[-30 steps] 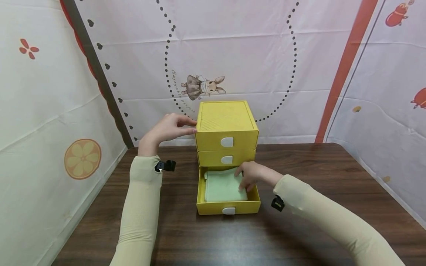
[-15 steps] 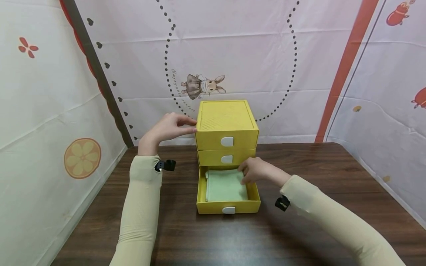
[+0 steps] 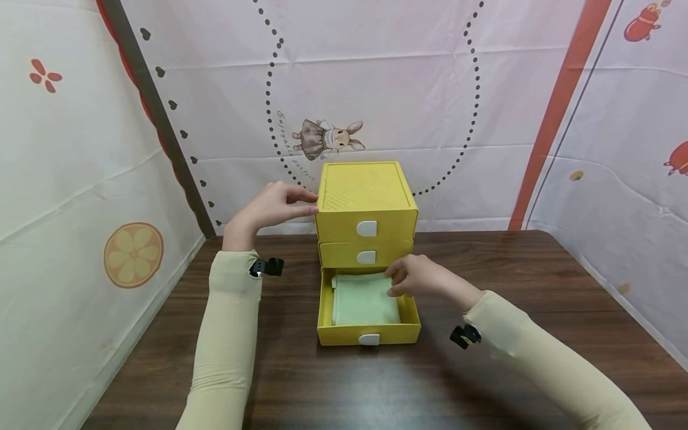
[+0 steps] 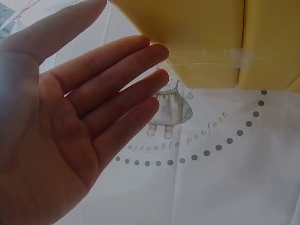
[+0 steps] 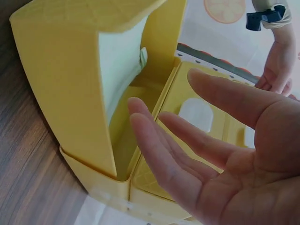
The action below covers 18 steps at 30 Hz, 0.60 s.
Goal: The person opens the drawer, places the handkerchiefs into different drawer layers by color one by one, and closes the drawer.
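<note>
A yellow three-drawer box (image 3: 365,185) stands on the table, its bottom drawer (image 3: 344,335) pulled out toward me. Inside that drawer lies a folded pale green cloth (image 3: 362,301), partly seen in the right wrist view as well. My left hand (image 3: 273,206) touches the upper left side of the box with straight fingertips; its palm shows bare in the left wrist view. Over the drawer's right rim hovers my right hand (image 3: 416,276), fingers loosely bent with nothing between them. In the right wrist view those fingers (image 5: 159,150) are apart from the cloth.
The dark wooden table (image 3: 500,275) spreads around the box. A printed cloth backdrop (image 3: 376,89) hangs behind and along both sides. The two upper drawers are shut, with white tabs (image 3: 366,257) on their fronts. Clear tape (image 4: 234,58) crosses the box's side.
My right hand has lifted off the green cloth and drawn up and to the right. The cloth stays in the drawer, and my left hand holds its place.
</note>
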Each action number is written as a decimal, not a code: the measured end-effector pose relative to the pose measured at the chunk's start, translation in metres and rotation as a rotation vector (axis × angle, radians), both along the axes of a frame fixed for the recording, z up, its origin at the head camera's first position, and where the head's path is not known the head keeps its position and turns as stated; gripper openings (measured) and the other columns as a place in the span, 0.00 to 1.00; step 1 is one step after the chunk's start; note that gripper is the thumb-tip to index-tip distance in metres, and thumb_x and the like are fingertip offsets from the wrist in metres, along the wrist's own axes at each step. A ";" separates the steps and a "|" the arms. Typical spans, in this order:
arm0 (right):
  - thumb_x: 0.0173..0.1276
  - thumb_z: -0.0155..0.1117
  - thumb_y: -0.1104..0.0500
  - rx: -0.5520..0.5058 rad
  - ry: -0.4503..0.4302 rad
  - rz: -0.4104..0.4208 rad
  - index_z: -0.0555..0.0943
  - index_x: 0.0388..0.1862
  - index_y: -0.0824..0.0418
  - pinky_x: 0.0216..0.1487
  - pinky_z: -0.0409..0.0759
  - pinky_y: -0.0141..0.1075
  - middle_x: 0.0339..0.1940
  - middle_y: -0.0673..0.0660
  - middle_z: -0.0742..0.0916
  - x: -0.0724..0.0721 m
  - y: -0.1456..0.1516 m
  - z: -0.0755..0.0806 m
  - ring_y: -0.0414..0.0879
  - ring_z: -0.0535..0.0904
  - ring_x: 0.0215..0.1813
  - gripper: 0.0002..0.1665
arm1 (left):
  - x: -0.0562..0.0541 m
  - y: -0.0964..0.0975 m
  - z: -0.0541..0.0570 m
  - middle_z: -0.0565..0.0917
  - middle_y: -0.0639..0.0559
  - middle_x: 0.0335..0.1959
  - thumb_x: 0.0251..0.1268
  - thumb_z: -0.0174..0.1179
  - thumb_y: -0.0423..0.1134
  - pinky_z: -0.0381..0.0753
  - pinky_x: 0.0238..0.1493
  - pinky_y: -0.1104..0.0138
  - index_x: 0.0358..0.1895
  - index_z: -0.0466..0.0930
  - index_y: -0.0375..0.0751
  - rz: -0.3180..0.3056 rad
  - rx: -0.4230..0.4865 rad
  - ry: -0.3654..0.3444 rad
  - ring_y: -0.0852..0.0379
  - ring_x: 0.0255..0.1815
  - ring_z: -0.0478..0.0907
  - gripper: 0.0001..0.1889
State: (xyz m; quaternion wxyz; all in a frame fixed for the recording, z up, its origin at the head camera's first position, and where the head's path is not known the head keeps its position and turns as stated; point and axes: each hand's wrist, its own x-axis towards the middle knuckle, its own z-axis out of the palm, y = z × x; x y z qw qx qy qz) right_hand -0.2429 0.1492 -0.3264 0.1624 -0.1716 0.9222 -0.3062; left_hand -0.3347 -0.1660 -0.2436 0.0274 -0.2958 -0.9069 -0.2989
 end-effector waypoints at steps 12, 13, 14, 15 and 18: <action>0.60 0.69 0.55 -0.039 0.110 0.049 0.83 0.47 0.58 0.34 0.81 0.34 0.37 0.54 0.88 0.022 0.002 0.001 0.42 0.84 0.36 0.16 | -0.001 -0.001 -0.002 0.83 0.54 0.52 0.58 0.62 0.59 0.78 0.52 0.57 0.54 0.81 0.51 0.009 -0.001 -0.005 0.57 0.51 0.79 0.24; 0.61 0.69 0.55 -0.045 0.123 0.053 0.83 0.47 0.58 0.34 0.81 0.34 0.37 0.54 0.88 0.023 0.003 0.000 0.43 0.84 0.37 0.16 | -0.001 -0.001 -0.002 0.83 0.54 0.52 0.58 0.62 0.59 0.78 0.52 0.57 0.54 0.81 0.51 0.009 -0.001 -0.005 0.56 0.51 0.79 0.24; 0.61 0.69 0.54 -0.050 0.135 0.057 0.83 0.46 0.58 0.34 0.81 0.34 0.37 0.53 0.89 0.025 0.003 0.000 0.43 0.84 0.38 0.16 | -0.001 -0.001 -0.002 0.83 0.54 0.52 0.58 0.62 0.59 0.78 0.52 0.57 0.54 0.81 0.51 0.010 -0.001 -0.004 0.56 0.51 0.79 0.24; 0.60 0.69 0.54 -0.054 0.147 0.059 0.83 0.46 0.58 0.35 0.81 0.34 0.37 0.53 0.89 0.027 0.003 0.000 0.44 0.85 0.39 0.16 | -0.001 -0.001 -0.002 0.83 0.54 0.52 0.58 0.62 0.59 0.78 0.52 0.57 0.54 0.81 0.51 0.010 -0.001 -0.004 0.56 0.51 0.79 0.24; 0.60 0.69 0.53 -0.065 0.173 0.060 0.84 0.45 0.58 0.35 0.80 0.34 0.36 0.52 0.89 0.033 0.004 -0.001 0.45 0.85 0.40 0.15 | -0.001 -0.001 -0.002 0.83 0.53 0.52 0.58 0.62 0.60 0.78 0.52 0.57 0.54 0.81 0.51 0.010 -0.002 -0.003 0.56 0.51 0.79 0.25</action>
